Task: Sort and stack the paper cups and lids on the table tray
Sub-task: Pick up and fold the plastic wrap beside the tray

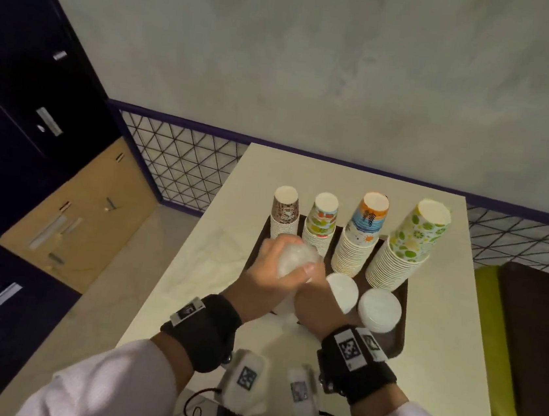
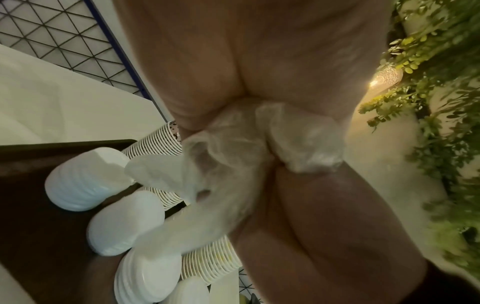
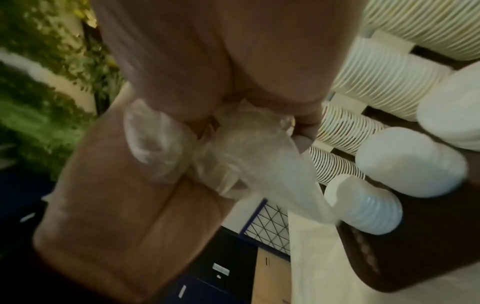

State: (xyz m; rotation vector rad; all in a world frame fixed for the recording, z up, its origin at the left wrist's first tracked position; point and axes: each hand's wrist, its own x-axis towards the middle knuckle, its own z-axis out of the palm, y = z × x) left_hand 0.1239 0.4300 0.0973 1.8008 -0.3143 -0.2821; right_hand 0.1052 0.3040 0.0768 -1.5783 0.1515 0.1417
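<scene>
White table [image 1: 444, 295], brown tray [image 1: 395, 350] on it: four upside-down paper cup stacks [image 1: 355, 237] at back, white lid stacks [image 1: 379, 310] in front. My left hand [image 1: 270, 275] and right hand [image 1: 318, 303], together, both clamp crumpled clear plastic wrapper [image 1: 296, 256] (soft, slippery, weightless; best gripped bunched). No readable writing.

Nothing here can be read as words or numbers. Black-and-white square code markers [image 1: 349, 348] sit on the wristbands at the lower middle of the head view, but they carry patterns, not letters. Pale labels on the dark lockers [image 1: 49, 120] at the left are too blurred to make out. The brown patterned cup stack [image 1: 285, 210] near the middle bears a small white emblem, also too small to read.
</scene>
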